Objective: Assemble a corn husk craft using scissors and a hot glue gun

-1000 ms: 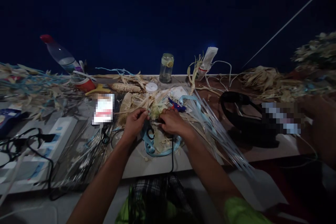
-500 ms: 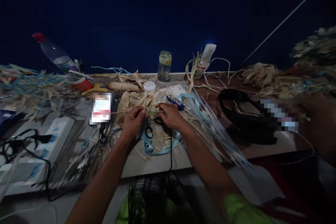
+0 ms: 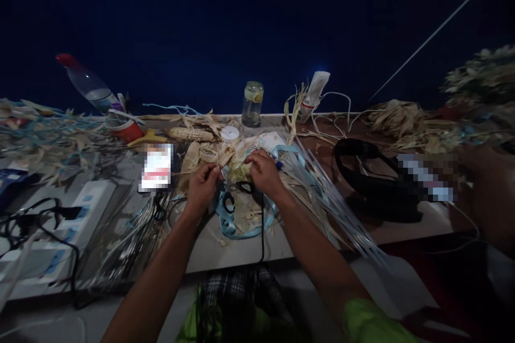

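My left hand (image 3: pixel 203 185) is closed in a pinch on a strip of dry corn husk (image 3: pixel 225 156) at the middle of the table. My right hand (image 3: pixel 263 171) is closed over the greenish husk bundle (image 3: pixel 240 170) beside it, the fingers curled on the husk. Black-handled scissors (image 3: pixel 237 195) lie just below both hands, on a loop of light blue ribbon (image 3: pixel 235 228). A blue glue gun (image 3: pixel 277 163) is mostly hidden behind my right hand.
A corn cob (image 3: pixel 189 133), a white round lid (image 3: pixel 229 133) and a glass jar (image 3: pixel 252 104) stand behind. A phone (image 3: pixel 156 167), a power strip (image 3: pixel 86 209) and cables lie left. Clear sticks (image 3: pixel 333 198) fan right, by a black headset (image 3: pixel 374 182). Another person's hand (image 3: pixel 488 193) is far right.
My right hand has moved up and away from the scissors onto the husk bundle, covering the glue gun. My left hand stays pinched on the husk.
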Tool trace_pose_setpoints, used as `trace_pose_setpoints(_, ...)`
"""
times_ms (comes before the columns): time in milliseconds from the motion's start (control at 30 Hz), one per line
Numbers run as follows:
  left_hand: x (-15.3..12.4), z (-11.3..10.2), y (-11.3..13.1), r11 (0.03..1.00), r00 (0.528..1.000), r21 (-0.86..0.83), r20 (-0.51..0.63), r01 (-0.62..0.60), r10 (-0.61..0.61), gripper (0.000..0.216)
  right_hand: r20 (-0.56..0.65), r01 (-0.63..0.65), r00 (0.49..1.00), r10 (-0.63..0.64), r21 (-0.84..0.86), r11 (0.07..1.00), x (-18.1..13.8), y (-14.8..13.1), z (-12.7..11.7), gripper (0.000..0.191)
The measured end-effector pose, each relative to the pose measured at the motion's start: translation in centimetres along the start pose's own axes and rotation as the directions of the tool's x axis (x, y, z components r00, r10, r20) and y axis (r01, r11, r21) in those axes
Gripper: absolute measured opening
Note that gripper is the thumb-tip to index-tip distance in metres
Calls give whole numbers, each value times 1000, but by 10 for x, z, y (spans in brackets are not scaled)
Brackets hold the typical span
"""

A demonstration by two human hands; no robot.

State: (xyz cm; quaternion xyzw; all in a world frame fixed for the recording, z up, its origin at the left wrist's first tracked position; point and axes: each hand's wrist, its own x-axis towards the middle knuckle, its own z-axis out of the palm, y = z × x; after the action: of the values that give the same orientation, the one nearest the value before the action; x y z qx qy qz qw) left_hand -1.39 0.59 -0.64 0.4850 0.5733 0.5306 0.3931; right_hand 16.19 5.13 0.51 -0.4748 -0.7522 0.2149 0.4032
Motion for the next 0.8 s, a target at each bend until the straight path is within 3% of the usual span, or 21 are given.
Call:
trace_pose_setpoints(200,1,1,-2,998,998,-42,-52,38,-40,25,34,7,999,-9,56,998,-1,-3,2,29)
trace_pose_setpoints(533,-1,7,14,998,999,-46,-15,35,-36,24,75,29,997,-26,-47,998,-1,-1,12,12)
trace_pose_setpoints(800,-2,18,32,994,994,-95,97,55,-46,23,1,-101,994,107,336,937,1,-4,12,15)
